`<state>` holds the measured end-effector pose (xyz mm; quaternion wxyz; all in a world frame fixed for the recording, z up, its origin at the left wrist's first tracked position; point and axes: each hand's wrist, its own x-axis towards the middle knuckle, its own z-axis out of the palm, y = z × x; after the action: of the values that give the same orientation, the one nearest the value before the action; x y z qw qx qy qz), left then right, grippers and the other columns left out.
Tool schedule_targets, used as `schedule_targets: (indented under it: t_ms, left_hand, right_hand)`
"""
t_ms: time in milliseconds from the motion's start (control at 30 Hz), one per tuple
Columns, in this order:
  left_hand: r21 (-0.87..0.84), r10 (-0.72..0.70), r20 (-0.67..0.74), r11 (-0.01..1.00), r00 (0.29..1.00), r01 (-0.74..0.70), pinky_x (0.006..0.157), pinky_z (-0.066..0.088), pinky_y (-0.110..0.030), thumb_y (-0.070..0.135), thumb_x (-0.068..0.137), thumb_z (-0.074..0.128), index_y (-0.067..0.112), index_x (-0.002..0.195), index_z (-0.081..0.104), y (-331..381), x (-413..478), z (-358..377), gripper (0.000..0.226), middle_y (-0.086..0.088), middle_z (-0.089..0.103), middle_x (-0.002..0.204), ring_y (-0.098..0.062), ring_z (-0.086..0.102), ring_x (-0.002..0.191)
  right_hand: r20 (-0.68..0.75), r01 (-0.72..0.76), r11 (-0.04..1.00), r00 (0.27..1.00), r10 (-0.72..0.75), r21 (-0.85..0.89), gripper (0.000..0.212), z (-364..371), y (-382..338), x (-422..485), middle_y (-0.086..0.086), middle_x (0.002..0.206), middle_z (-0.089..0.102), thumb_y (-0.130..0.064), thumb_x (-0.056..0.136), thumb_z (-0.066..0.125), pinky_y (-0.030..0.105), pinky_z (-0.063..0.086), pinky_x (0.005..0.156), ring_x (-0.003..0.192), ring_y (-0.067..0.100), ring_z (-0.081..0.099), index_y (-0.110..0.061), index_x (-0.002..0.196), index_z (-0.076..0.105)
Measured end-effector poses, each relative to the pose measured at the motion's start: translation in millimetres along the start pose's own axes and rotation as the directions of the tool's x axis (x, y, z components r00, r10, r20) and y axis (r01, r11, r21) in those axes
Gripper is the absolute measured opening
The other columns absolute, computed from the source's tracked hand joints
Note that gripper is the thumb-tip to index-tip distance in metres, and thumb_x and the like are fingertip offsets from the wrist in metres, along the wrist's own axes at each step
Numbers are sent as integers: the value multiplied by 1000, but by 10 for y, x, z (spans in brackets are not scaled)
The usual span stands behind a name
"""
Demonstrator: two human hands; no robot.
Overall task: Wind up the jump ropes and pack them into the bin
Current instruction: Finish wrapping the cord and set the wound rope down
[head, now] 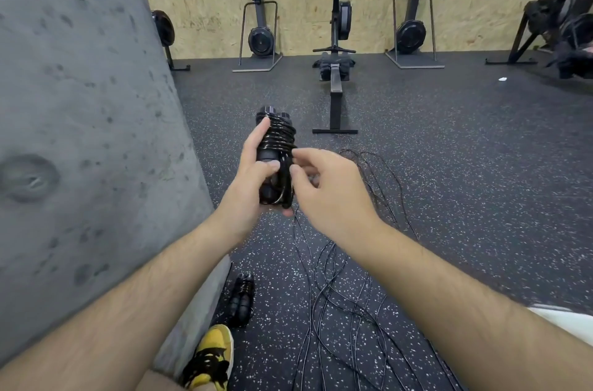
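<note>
**Rope wrapped, no bin in sight**

Nearest me, loose ropes (333, 294) sprawl on the floor beside a wound bundle (241, 299). Further out, my left hand (253, 172) clamps the wrapped jump rope (276, 147); right hand (327, 185) pinches its cord.

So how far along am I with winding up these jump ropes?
Done: one wound rope bundle lies on the floor beside the yellow shoe. In hand: the left hand grips a nearly wound rope around its handles while the right hand pinches the cord. Left: a tangle of loose ropes on the floor is not yet wound. No bin is in view, so nothing looks packed.
</note>
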<state>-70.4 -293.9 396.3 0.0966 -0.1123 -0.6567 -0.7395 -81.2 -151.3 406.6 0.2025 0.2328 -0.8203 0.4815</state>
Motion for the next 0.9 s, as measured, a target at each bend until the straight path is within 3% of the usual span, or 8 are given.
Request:
schedule_targets:
  t_ms: [133, 233, 333, 467, 600, 700, 800, 900]
  left_hand:
    - [117, -71, -25, 990, 997, 73, 90, 53, -37, 28, 89, 38, 63, 141, 41, -158, 69, -151, 63, 13, 51, 149, -9, 61, 124]
    - [216, -101, -67, 970, 993, 113, 105, 45, -34, 29, 91, 36, 67, 140, 38, -227, 96, -235, 62, 8, 42, 154, -8, 49, 134]
    - [297, -90, -67, 949, 994, 106, 116, 38, -38, 14, 99, 38, 70, 139, 32, -250, 100, -311, 69, 9, 38, 158, -7, 44, 139]
    - [311, -61, -107, 946, 992, 91, 104, 49, -38, 3, 102, 47, 71, 134, 25, -283, 69, -398, 79, 16, 53, 136, -10, 59, 121]
    - [418, -1, -190, 905, 982, 82, 99, 54, -49, 19, 97, 62, 70, 140, 29, -467, 56, -587, 75, 1, 46, 137, -27, 61, 120]
    - [499, 29, -229, 862, 973, 92, 103, 51, -52, 15, 97, 60, 55, 144, 38, -631, 109, -718, 66, 0, 40, 128, -24, 59, 118]
    - [596, 38, -236, 795, 971, 113, 109, 44, -37, 7, 96, 59, 41, 146, 43, -799, 254, -813, 63, 1, 37, 119, -6, 54, 107]
    - [654, -13, -249, 735, 968, 179, 104, 40, -17, 5, 95, 58, 30, 147, 47, -1138, 399, -902, 59, -1, 38, 121, 4, 48, 96]
  right_hand:
    - [103, -128, 991, 987, 124, 36, 38, 208, -54, -16, -3, 114, 72, -25, 90, 56, 35, 54, 92, 101, 13, 68, -18, 127, 63]
    - [187, -208, 978, 962, 199, 32, 37, 328, -48, -32, -4, 116, 70, -29, 90, 58, 31, 51, 95, 106, 14, 65, -23, 126, 58]
    - [231, -283, 958, 936, 266, 42, 48, 447, -12, -16, -5, 120, 68, -32, 86, 63, 28, 50, 93, 110, 13, 63, -27, 132, 51]
    - [252, -339, 938, 916, 312, 73, 60, 654, 139, 35, -6, 117, 69, -28, 81, 69, 31, 53, 87, 104, 13, 66, -31, 135, 42]
    - [272, -375, 923, 900, 341, 83, 89, 904, 279, 72, -5, 121, 68, -30, 80, 67, 33, 54, 84, 103, 16, 66, -37, 152, 16]
    - [260, -400, 902, 900, 351, 166, 79, 1062, 386, 113, -9, 120, 68, -26, 83, 65, 32, 53, 88, 104, 13, 66, -41, 150, 26]
    - [301, -496, 813, 860, 412, 304, 59, 1214, 563, 198, -11, 107, 73, -12, 80, 64, 30, 56, 84, 96, 7, 69, -43, 129, 53]
    - [367, -655, 672, 754, 545, 346, 52, 1441, 867, 236, -2, 104, 74, -5, 78, 68, 41, 59, 85, 97, 19, 70, -32, 121, 59]
